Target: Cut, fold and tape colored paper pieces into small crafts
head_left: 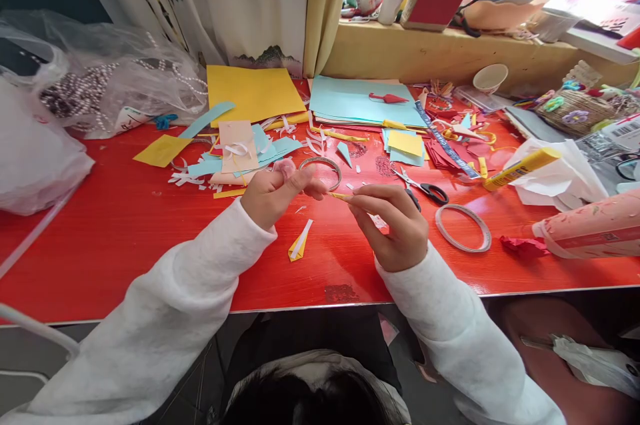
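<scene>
Between my two hands is a thin, narrow piece of yellow paper [339, 196], held above the red table [200, 258]. My left hand [273, 195] is closed, its fingertips pinching the paper's left end. A fuzzy pink ball [285, 168] shows at that hand's thumb side; how it is attached is hidden. With thumb and fingers pressed together, my right hand [395, 225] grips the right end. Just below the hands lies a small folded yellow paper piece [297, 250] with a white strip on it. Black-handled scissors [431, 193] rest beyond my right hand.
Behind the hands are a tape roll [339, 175], paper scraps [240, 145], yellow sheets [250, 88] and blue sheets [350, 95]. To the right lie another tape roll [438, 217], a yellow glue stick [523, 169] and a pink bottle [590, 228]. Plastic bags [40, 145] stand left.
</scene>
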A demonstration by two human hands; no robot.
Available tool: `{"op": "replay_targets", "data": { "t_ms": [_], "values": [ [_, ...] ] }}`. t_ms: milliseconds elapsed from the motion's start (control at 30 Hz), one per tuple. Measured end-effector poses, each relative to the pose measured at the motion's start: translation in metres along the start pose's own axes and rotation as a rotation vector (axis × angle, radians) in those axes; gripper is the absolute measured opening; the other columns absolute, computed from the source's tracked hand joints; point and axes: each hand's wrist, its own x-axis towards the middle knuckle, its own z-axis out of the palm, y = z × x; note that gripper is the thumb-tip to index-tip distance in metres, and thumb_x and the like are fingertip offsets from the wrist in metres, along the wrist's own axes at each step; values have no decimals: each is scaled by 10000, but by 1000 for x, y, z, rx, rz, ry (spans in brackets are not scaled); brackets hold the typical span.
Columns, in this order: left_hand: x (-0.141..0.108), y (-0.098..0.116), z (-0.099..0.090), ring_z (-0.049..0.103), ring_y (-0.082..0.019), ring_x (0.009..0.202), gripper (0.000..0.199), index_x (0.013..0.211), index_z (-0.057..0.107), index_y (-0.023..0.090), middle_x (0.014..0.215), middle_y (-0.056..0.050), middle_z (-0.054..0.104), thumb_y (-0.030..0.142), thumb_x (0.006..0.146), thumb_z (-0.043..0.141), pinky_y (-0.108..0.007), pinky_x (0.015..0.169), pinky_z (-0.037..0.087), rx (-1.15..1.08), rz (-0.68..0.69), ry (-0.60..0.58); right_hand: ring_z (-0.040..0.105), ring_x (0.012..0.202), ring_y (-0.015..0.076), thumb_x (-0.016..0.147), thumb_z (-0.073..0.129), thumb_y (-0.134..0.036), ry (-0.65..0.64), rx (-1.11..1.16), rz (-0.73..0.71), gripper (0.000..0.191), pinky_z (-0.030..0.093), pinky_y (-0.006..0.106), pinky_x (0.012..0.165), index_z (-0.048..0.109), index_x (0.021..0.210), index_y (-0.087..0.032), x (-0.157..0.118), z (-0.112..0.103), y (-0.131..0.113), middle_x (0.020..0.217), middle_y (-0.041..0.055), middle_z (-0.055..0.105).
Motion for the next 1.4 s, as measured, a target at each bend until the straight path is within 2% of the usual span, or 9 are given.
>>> {"op": "replay_targets", "data": {
  "t_ms": [200,333,467,600,733,900,1100,1233,1400],
  "values": [
    [-5,-18,7,578,-178,804,165,798,652,226,776,-32,662,318,793,516,-359,762,425,546,629,-32,596,756,148,789,510,-107,-46,47,76,205,522,292,642,636,905,-220,3,2,-3,838,65,604],
    [-5,-19,7,553,-169,878,275,1066,566,264,888,-23,641,237,801,494,-332,772,421,672,797,88,595,760,147,786,527,-133,-12,60,155,174,520,300,667,637,880,-228,2,2,0,837,50,614],
    [0,-13,-3,529,-166,860,340,1124,511,226,919,-30,618,248,785,520,-331,802,426,629,644,270,604,771,150,785,551,-171,19,169,276,143,530,298,675,646,879,-221,2,1,1,856,48,620],
    [1,-14,-2,519,-184,884,170,889,617,244,863,-21,622,345,766,558,-337,811,418,668,636,184,606,779,150,776,578,-187,22,232,328,133,543,301,674,649,884,-221,2,-1,0,858,43,626],
    [-3,-18,4,514,-159,831,113,824,627,237,805,-3,643,306,781,548,-294,760,424,627,691,135,608,759,139,777,576,-168,9,298,345,142,552,283,646,652,883,-225,1,-1,-1,855,38,619],
    [-5,-16,8,513,-143,802,147,803,638,249,807,3,643,321,807,509,-285,771,420,589,617,59,596,698,123,779,572,-164,-34,351,346,137,546,259,582,654,872,-223,1,0,0,840,37,618],
    [1,-10,0,538,-166,872,348,1016,613,202,911,-47,639,441,803,479,-319,826,414,314,299,132,608,774,142,777,569,-141,-8,295,290,207,549,294,667,662,926,-251,0,-3,-1,890,35,621],
    [8,-9,-6,563,-162,779,332,778,673,154,754,-50,654,461,750,546,-315,788,426,-17,4,-67,613,839,164,771,574,-124,15,192,139,240,534,328,738,664,946,-262,1,-5,-1,918,43,629],
    [6,-6,-5,527,-146,715,210,683,687,174,606,-14,608,382,655,672,-330,821,390,-87,-54,-183,615,831,154,761,571,-84,25,170,47,284,529,308,723,655,976,-249,2,-5,0,921,48,623]
  ]
}}
